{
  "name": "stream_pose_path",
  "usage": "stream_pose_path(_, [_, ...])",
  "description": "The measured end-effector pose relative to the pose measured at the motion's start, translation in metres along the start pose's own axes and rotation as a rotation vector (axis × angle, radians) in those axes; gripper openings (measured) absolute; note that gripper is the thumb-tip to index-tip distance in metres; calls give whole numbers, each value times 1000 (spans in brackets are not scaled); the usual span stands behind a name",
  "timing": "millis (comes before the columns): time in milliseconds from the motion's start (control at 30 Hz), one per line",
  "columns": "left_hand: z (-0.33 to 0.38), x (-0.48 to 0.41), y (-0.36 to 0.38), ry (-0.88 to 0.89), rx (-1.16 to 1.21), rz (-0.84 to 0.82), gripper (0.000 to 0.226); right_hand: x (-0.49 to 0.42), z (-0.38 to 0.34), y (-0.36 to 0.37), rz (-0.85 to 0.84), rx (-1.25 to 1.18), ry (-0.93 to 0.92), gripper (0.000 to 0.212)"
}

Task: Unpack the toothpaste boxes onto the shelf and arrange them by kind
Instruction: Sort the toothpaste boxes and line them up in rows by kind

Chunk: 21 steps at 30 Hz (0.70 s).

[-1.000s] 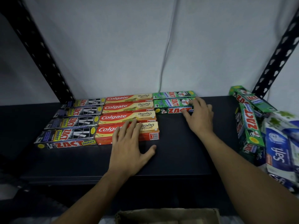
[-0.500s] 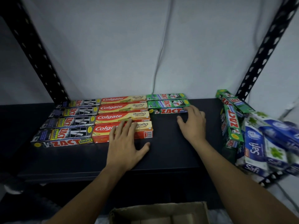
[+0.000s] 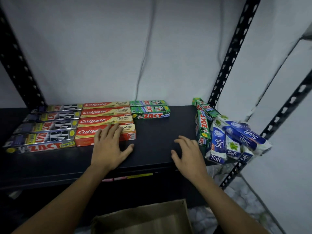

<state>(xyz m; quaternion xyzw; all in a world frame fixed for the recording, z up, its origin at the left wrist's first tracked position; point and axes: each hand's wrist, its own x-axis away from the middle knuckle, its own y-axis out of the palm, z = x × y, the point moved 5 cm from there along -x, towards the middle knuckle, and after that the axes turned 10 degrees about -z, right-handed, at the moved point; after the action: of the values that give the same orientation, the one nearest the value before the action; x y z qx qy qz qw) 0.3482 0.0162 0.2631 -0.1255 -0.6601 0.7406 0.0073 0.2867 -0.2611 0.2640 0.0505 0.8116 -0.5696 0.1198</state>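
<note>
Black shelf board (image 3: 155, 132) carries the toothpaste boxes in three tidy blocks, all lying flat with their long sides touching. At the left end lie four dark boxes (image 3: 49, 125). Just beside them lie four red and yellow boxes (image 3: 101, 114). To their right, at the back near the wall (image 3: 101, 48), lie two green boxes (image 3: 148, 109).

A stretch of board separates these blocks from a loose heap at the right end. There, more tilted green boxes (image 3: 202, 124) stand on end or lean. Blue and white boxes (image 3: 236, 139) are piled against them and hang past the edge of the board.

The left hand (image 3: 108, 146) lies palm down, with its fingers straight and spread over the front red and yellow box. Its thumb is stretched wide onto the board.

The right hand (image 3: 187, 156) is near the front of the board, just beside the heap. Its fingers are apart and loosely bent, and they hold nothing. Whether its fingertips touch the board I cannot tell.

An open cardboard box (image 3: 143, 217) sits below the shelf front. A grey cable (image 3: 143, 65) hangs down the pale wall behind the green boxes. A black post (image 3: 231, 51) with punched holes rises at the right.
</note>
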Motion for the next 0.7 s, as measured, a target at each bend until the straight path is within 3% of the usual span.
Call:
stream_pose_path(133, [9, 10, 4, 57, 25, -25, 95, -6, 21, -42, 150, 163, 107, 40])
stream_pose_path(300, [8, 12, 3, 50, 69, 6, 92, -20, 61, -57, 25, 296, 382, 52])
stream_pose_path(533, [6, 12, 2, 32, 78, 14, 90, -24, 67, -51, 58, 293, 372, 42])
stream_pose_path(700, [6, 12, 2, 32, 94, 24, 88, -18, 56, -53, 26, 141, 345, 39])
